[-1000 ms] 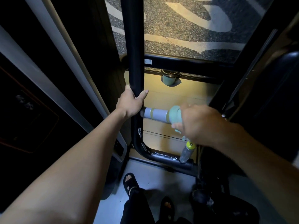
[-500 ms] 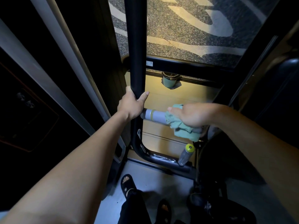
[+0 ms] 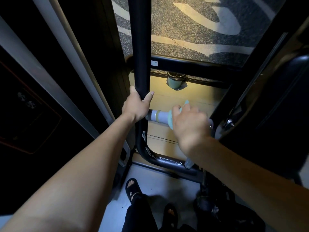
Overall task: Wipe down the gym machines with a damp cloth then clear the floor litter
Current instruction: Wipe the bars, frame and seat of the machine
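My left hand (image 3: 136,107) grips the black upright tube (image 3: 140,47) of the gym machine at mid height. A short grey peg (image 3: 158,116) with a yellow band sticks out sideways from that tube. My right hand (image 3: 189,125) is closed over a pale green cloth (image 3: 170,117) wrapped around the peg's outer end. Only the cloth's edge and one corner above my fingers show; the rest is hidden under my hand.
A clear plastic bottle (image 3: 188,164) stands by the machine's lower black bar (image 3: 167,162), partly behind my right forearm. A green pot (image 3: 174,82) sits beyond the cross bar. Dark machine panels close in on both sides. My sandalled feet (image 3: 133,190) stand on the grey floor.
My right hand turned from palm-up under the peg to on top of it, with the cloth bunched against the peg again. The left hand stayed on the tube.
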